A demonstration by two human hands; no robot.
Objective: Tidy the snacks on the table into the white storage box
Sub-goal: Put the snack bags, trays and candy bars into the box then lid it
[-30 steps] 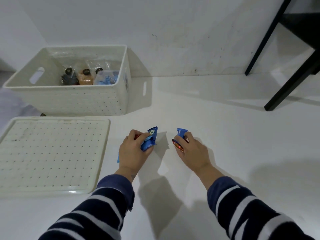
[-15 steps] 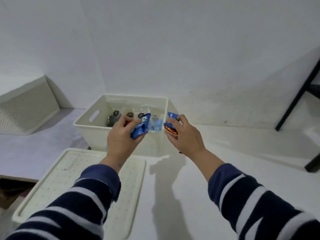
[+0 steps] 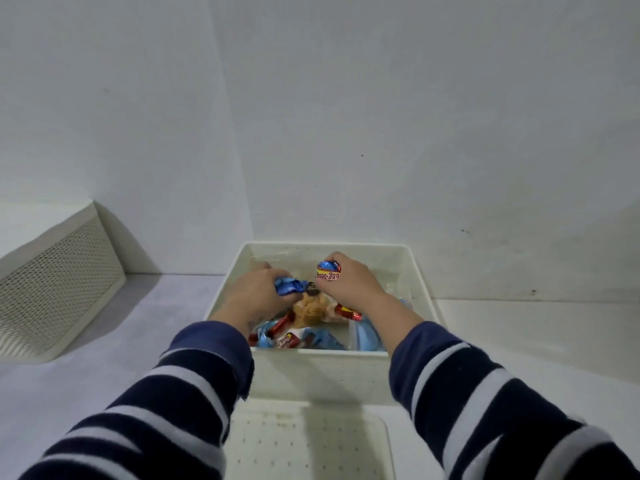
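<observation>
While I watched from the head camera, nearest lay the perforated cream lid [image 3: 308,445], flat on the matte white table [image 3: 540,341]. Beyond it stood the white storage box [image 3: 318,375], rectangular, its plastic wall dotted with small holes. Inside I saw crinkly blue and red wrappers [image 3: 294,337] around a clear pouch of tan snacks [image 3: 310,308]. Over the box, my left hand [image 3: 254,296] was clenched on a crumpled blue snack packet [image 3: 290,286], and my right hand [image 3: 353,282] gripped a glossy blue packet with red lettering [image 3: 328,271]. Farthest left leaned a mesh-patterned panel [image 3: 55,285].
</observation>
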